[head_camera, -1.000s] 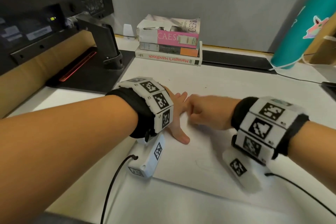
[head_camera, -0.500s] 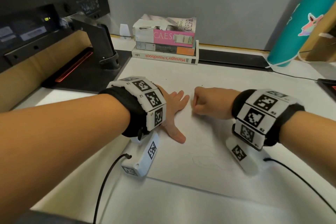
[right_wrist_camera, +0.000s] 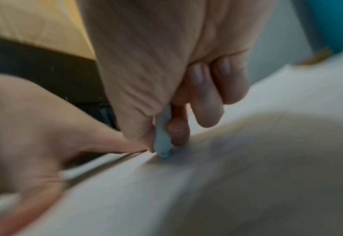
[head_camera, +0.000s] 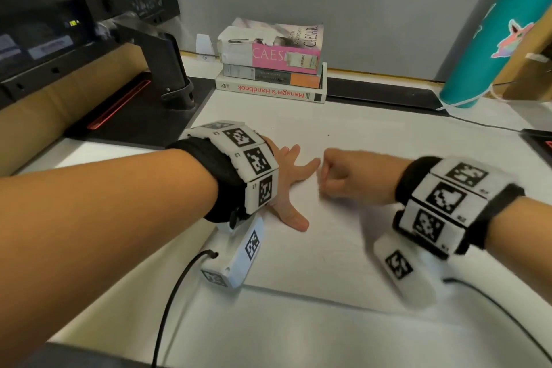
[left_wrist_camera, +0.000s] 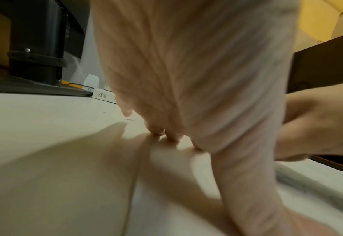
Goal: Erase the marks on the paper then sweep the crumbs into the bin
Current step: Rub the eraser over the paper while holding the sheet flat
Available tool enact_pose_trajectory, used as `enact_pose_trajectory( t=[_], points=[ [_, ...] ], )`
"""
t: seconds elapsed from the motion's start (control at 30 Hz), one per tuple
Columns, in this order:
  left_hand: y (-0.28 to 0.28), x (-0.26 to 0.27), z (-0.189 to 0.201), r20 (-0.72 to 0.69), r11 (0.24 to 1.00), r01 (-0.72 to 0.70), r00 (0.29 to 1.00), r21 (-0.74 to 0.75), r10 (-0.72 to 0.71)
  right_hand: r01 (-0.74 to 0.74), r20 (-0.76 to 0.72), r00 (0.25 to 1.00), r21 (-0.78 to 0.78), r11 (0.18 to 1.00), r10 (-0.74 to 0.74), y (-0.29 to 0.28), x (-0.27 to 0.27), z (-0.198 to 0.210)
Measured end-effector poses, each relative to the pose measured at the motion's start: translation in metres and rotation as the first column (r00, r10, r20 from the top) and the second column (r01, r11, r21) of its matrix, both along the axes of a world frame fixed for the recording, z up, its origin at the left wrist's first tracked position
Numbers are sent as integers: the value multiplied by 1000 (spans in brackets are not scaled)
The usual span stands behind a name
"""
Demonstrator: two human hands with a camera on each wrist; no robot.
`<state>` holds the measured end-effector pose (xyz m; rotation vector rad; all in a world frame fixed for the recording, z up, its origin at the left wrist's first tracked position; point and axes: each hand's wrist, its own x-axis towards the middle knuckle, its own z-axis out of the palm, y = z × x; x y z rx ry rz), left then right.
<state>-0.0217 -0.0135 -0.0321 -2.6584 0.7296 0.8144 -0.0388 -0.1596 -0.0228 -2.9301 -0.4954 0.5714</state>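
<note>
A white sheet of paper [head_camera: 313, 236] lies on the white desk, with faint pencil marks near its middle. My left hand [head_camera: 291, 182] lies flat on the paper's left part, fingers spread and straight, pressing it down [left_wrist_camera: 166, 134]. My right hand [head_camera: 337, 173] is curled into a fist just right of the left fingertips. In the right wrist view it pinches a small pale blue eraser [right_wrist_camera: 162, 137] between thumb and fingers, with the eraser's tip on the paper [right_wrist_camera: 207, 183]. No bin is in view.
A stack of three books [head_camera: 271, 69] sits at the back of the desk. A black monitor stand [head_camera: 167, 69] is at the back left, a teal bottle [head_camera: 495, 27] at the back right. Cables [head_camera: 167, 302] trail from both wrist units across the desk's near edge.
My right hand slid a little to the right, away from the left fingertips, while rubbing. The left hand stayed flat on the paper.
</note>
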Motion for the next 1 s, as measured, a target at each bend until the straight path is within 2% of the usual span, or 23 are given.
enact_pose_trajectory(
  t=[0.07,0.13,0.2,0.27,0.33,0.4,0.47,0.53,0.6,0.67,0.73,0.8,0.87,0.93,1.0],
  points=[
    [-4,-1,3,15,1000,4,1000,25,-4,29,74,997,-100,995,-22,-4,5,6],
    [-4,-1,5,13,1000,4,1000,26,-5,-53,81,995,-150,987,66,3,-1,3],
    [-4,-1,5,12,1000,2,1000,22,-2,-104,24,994,-84,991,106,3,-8,-3],
    [-5,-3,5,16,999,12,1000,45,-13,-25,30,999,-56,998,27,-7,-5,0],
    [-7,-4,8,29,998,18,999,68,-20,37,92,995,-118,992,-26,-13,2,7],
    [-7,-4,8,31,997,17,999,77,-19,-11,130,991,-171,985,34,-8,-1,4],
    [-7,-3,7,39,996,15,999,86,-18,-73,88,993,-121,990,84,-6,-6,-3],
    [-7,-5,7,34,997,11,999,78,-13,-2,42,999,-67,998,5,-13,-4,0],
    [-9,-5,7,40,997,5,999,79,-8,62,77,996,-100,993,-55,-20,2,9],
    [-10,-4,6,43,996,3,999,88,-7,7,106,994,-167,986,11,-15,1,7],
    [-10,-3,5,46,995,4,999,95,-8,-66,66,995,-136,988,75,-10,-5,0],
    [-10,-3,3,46,996,3,999,91,-8,-12,36,999,-111,994,16,-16,-6,4],
    [-11,-3,4,57,996,3,998,94,-9,63,83,995,-177,982,-49,-25,-1,13],
    [-12,-2,4,64,994,7,998,107,-13,47,112,993,-247,968,-20,-21,0,14],
    [-12,-2,3,63,993,9,998,115,-16,-32,44,998,-138,990,39,-7,-6,5]
  ],
)
